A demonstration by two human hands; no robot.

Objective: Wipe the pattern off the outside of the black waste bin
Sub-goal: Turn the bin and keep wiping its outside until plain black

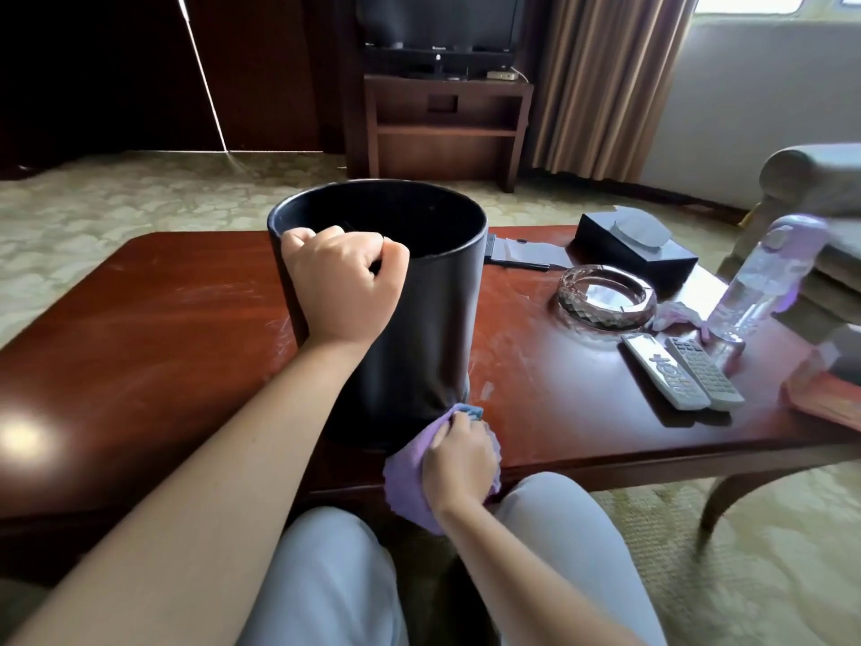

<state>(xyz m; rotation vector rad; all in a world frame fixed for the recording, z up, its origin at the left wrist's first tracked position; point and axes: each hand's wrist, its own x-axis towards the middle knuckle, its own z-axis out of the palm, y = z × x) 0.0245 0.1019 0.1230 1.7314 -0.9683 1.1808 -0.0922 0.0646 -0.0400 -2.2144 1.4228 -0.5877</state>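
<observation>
The black waste bin (438, 328) stands upright on the wooden coffee table (153, 347), near its front edge. My left hand (342, 282) grips the bin's near rim, fingers curled over the edge. My right hand (459, 456) holds a purple cloth (410, 477) and presses it against the bin's lower right side, close to the base. A blue patch of the cloth shows above my fingers. No pattern is visible on the part of the bin wall that faces me.
To the right on the table lie a glass ashtray (608, 296), two remote controls (682, 377), a clear bottle with a purple cap (764, 282), a dark box (636, 247) and a crumpled tissue (675, 314). My knees sit below the table's front edge.
</observation>
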